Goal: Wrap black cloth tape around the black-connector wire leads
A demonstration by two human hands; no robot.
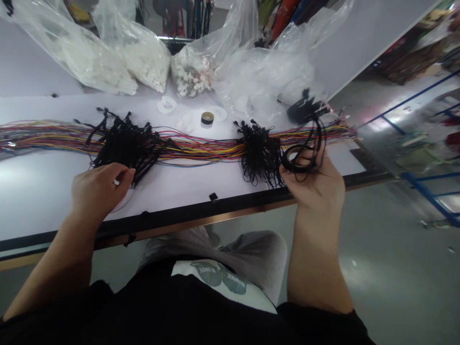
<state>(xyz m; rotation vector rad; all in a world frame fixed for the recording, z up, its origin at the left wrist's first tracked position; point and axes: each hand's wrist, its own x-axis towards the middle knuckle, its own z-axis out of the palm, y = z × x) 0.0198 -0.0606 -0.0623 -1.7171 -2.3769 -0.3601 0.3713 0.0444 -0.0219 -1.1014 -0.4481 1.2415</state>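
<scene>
A long bundle of thin colored wires (204,146) runs across the white table. On its left part lies a heap of black taped cable branches with small connectors (125,141); a second black cluster (260,153) sits further right. My left hand (97,189) is closed at the near edge of the left heap, thumb against fingers. A thin wire passes just below it, and what the fingertips hold is hidden. In my right hand (318,175), palm up, is a roll of black tape (300,160), with a looped black cable (318,136) hanging over the same fingers.
Behind the wires stand clear plastic bags of white connectors (194,76). Another tape roll (207,118) and a white ring (166,104) lie on the table. A black scrap (213,196) is near the dark front edge. Blue metal frames (431,191) stand at right.
</scene>
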